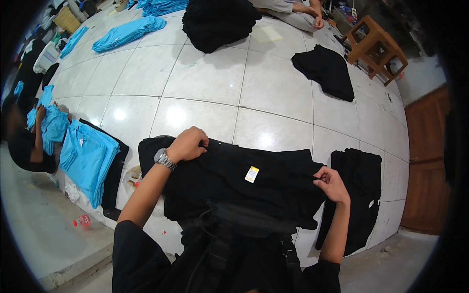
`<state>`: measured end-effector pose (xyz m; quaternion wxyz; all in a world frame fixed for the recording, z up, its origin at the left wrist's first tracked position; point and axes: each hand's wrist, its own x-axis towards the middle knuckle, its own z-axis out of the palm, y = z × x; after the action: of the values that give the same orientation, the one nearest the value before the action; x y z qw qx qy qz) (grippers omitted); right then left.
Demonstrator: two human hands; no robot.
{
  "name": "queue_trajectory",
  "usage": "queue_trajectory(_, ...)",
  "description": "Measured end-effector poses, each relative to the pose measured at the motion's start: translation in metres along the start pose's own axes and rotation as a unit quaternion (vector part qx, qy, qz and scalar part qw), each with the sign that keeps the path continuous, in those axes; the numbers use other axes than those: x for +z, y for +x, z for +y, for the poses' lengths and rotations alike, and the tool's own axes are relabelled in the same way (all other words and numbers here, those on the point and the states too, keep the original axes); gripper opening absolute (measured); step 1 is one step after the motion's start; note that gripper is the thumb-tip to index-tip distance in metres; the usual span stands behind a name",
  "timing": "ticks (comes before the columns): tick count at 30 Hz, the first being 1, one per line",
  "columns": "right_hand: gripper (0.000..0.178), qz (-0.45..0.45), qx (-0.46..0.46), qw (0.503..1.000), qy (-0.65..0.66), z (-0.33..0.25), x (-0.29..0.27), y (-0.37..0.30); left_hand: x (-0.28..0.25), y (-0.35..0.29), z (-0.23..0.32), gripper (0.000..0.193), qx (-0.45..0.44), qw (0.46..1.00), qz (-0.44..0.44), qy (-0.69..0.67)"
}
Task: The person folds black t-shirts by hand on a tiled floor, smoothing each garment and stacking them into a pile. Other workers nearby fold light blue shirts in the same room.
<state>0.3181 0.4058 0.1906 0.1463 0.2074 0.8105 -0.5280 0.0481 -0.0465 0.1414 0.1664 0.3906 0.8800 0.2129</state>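
Observation:
A black shirt (224, 188) lies spread across the floor right in front of me, with a small white and yellow tag (251, 174) near its middle. My left hand (188, 145), a metal watch on its wrist, has its fingers curled onto the shirt's far edge at the left. At the right end of the cloth, my right hand (331, 184) pinches the edge between thumb and fingers. Beside that hand lies a stack of folded black garments (359, 195). The shirt's near edge merges with my dark clothing and straps.
Folded light-blue garments (88, 156) lie at the left, near a person (34, 141) handling blue cloth. Farther off are a black clothing pile (220, 22), a black folded garment (327, 71), a brown stool (376, 49) and another seated person (293, 12). A plastic bottle (82, 221) lies lower left.

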Motion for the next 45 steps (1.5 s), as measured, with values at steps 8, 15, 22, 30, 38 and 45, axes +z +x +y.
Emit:
queue_trajectory(8, 0.017, 0.080, -0.107, 0.991, 0.023, -0.003, -0.011, -0.027, -0.037, -0.003, 0.004, 0.013, 0.008, 0.999, 0.041, -0.026)
queue_trajectory(15, 0.016, 0.184, -0.186, 0.958, 0.120, -0.004, -0.024, -0.037, -0.093, -0.049, 0.041, 0.009, -0.042, 0.986, 0.090, -0.132)
queue_trajectory(22, 0.013, 0.157, -0.200, 0.955, 0.150, -0.018, -0.035, -0.055, -0.118, -0.083, 0.070, 0.015, 0.055, 0.987, 0.089, -0.124)
queue_trajectory(30, 0.018, 0.126, -0.101, 0.987, 0.009, -0.043, -0.031, -0.065, -0.131, -0.108, 0.095, 0.019, 0.072, 0.980, 0.095, -0.160)
queue_trajectory(38, 0.019, 0.204, -0.091, 0.962, -0.157, -0.063, -0.037, -0.068, -0.119, -0.103, 0.102, 0.022, -0.033, 0.987, 0.115, -0.112)
queue_trajectory(45, 0.022, 0.155, -0.220, 0.955, -0.124, -0.062, -0.039, -0.066, -0.116, -0.101, 0.096, 0.025, -0.004, 0.994, 0.091, -0.058)
